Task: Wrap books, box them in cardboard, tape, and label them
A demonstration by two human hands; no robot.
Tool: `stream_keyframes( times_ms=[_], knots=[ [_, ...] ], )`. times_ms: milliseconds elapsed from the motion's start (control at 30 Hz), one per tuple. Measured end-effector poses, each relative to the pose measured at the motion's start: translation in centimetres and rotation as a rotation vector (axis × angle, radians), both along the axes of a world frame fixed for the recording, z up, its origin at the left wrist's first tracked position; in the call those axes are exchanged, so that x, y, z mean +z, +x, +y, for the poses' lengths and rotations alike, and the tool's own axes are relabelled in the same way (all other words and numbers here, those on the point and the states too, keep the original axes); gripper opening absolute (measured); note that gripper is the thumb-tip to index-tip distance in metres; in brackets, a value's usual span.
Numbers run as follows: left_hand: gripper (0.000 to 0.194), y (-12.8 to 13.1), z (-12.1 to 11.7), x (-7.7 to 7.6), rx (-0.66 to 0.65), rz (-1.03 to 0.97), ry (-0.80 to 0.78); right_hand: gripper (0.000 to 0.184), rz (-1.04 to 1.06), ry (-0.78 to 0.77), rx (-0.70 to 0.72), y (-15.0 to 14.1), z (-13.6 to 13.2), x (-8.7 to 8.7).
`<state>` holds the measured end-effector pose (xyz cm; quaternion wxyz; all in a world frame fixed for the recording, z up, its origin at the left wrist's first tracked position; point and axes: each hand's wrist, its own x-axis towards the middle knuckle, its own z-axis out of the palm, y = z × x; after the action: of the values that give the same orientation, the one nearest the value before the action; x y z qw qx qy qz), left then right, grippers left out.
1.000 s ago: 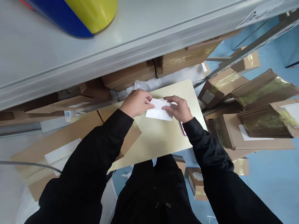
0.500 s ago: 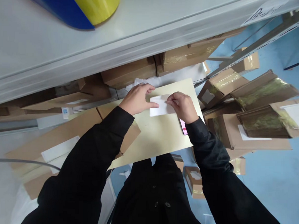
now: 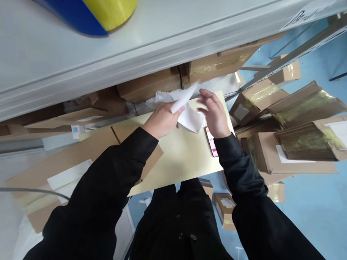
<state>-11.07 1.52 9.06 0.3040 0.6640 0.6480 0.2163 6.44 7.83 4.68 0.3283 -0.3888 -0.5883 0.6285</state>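
My left hand [image 3: 162, 120] pinches a white sheet of paper [image 3: 188, 115] and lifts it, bent and partly curled, above a pale yellow board [image 3: 184, 157]. My right hand [image 3: 215, 114] hovers just right of the paper with its fingers spread, touching or nearly touching its edge. Under my right wrist, on the board's right edge, lies a phone [image 3: 211, 142] with a pink and white screen. More crumpled white paper [image 3: 160, 98] lies beyond the board.
A grey shelf [image 3: 107, 59] runs overhead, bearing a blue and yellow roll [image 3: 89, 7]. Brown cardboard boxes [image 3: 276, 122] with tape and labels are piled around the board, to the left and right. Small boxes [image 3: 226, 209] sit on the blue floor [image 3: 315, 211].
The paper was held flat on the board by both hands. Now my left hand has lifted it up and back, and my right hand has let go and opened.
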Motion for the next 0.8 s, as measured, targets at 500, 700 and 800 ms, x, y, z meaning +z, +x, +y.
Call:
stream_keyframes(
  times_ms=[500, 700, 800],
  knots=[
    [0.064, -0.6, -0.1, 1.7, 0.349, 0.313, 0.034, 0.017, -0.584, 0.566, 0.276, -0.5, 2.7, -1.4],
    [0.019, 0.9, -0.2, 1.1, 0.008, 0.308, -0.098, 0.025, -0.437, 0.634, 0.488, -1.3, 1.8, -1.0],
    [0.023, 0.4, 0.0, 0.4, -0.007, 0.36, -0.129, 0.03, -0.369, 0.527, 0.475, -1.2, 1.6, -1.3]
  ],
)
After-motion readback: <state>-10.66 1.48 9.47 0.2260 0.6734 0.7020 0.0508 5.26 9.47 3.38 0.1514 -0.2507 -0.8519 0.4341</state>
